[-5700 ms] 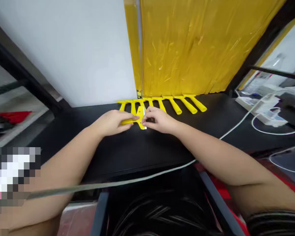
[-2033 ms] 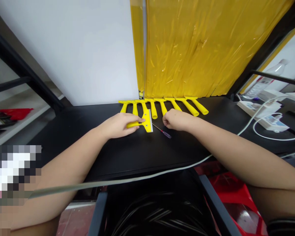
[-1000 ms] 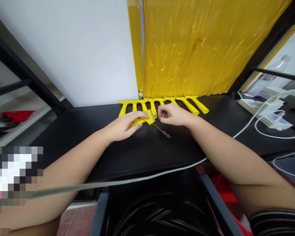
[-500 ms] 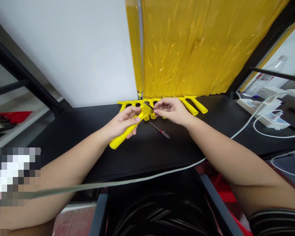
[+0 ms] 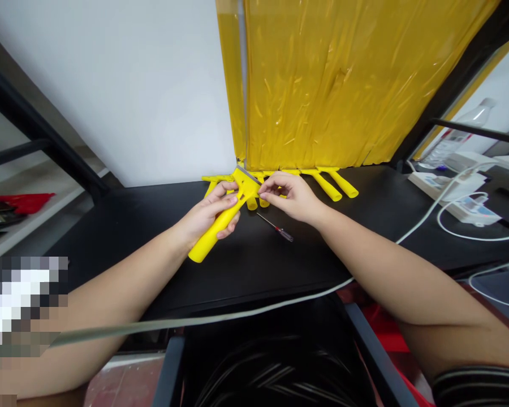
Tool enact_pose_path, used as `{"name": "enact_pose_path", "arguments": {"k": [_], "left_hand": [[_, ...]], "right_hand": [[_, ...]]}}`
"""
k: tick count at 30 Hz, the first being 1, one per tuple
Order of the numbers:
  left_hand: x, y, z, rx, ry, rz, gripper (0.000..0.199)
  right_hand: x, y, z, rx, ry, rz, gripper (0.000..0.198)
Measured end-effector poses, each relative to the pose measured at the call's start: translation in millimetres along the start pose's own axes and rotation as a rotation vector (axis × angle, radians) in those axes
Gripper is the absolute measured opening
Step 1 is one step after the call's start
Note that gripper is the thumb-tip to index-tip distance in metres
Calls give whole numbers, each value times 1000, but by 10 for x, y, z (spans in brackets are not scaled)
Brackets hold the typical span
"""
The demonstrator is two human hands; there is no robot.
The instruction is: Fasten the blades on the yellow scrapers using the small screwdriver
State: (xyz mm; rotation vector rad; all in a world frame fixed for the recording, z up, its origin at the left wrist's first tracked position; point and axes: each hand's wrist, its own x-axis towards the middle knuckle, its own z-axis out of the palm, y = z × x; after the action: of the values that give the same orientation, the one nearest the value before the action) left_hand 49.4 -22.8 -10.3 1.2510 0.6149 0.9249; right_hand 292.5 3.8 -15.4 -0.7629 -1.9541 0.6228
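A yellow plastic scraper (image 5: 220, 226) with a thick, tubular handle and a flared head is held above a smooth black tabletop (image 5: 314, 254), its handle slanting down toward the worker. A narrow grey strip (image 5: 249, 174) lines the head's far edge. The worker's left hand (image 5: 200, 219) carries the tool, fingers wrapped about its neck and thumb laid along the upper side. The right hand (image 5: 294, 198) meets the head at its right-hand corner, thumb and forefinger pinching there; whether a small part sits between them cannot be told.

Two seconds ago the tool lay side-on, low at the tabletop, with the right hand off it. It has since been lifted and swung round, handle end toward the worker and edge away, and both hands are now on it. The change suggests that attention has settled on the corner of the head, with the left hand steadying the tool for fine fingerwork.

Just below, a slim screwdriver (image 5: 284, 233) with a dark, translucent handle and red collar lies apart from both hands, where it lay two seconds earlier. Behind, a row of matching yellow handles (image 5: 339, 181) lines the far edge, partly hidden by the hands. Beyond rise a plain white panel (image 5: 131, 90) and a wrinkled, glossy yellow sheet (image 5: 322, 85).
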Motion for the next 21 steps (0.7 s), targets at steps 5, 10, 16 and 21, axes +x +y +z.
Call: {"name": "enact_pose_path", "arguments": {"k": [5, 10, 16, 21], "left_hand": [[3, -17, 22, 0, 6, 0, 40], [7, -43, 25, 17, -3, 5, 40], [35, -32, 0, 5, 32, -108, 39], [35, 61, -4, 24, 130, -118, 40]], "right_hand": [[24, 22, 44, 75, 15, 71, 17], [33, 98, 65, 229, -13, 211, 40], [56, 212, 62, 307, -79, 313, 45], [-40, -193, -290, -108, -260, 235, 32]]}}
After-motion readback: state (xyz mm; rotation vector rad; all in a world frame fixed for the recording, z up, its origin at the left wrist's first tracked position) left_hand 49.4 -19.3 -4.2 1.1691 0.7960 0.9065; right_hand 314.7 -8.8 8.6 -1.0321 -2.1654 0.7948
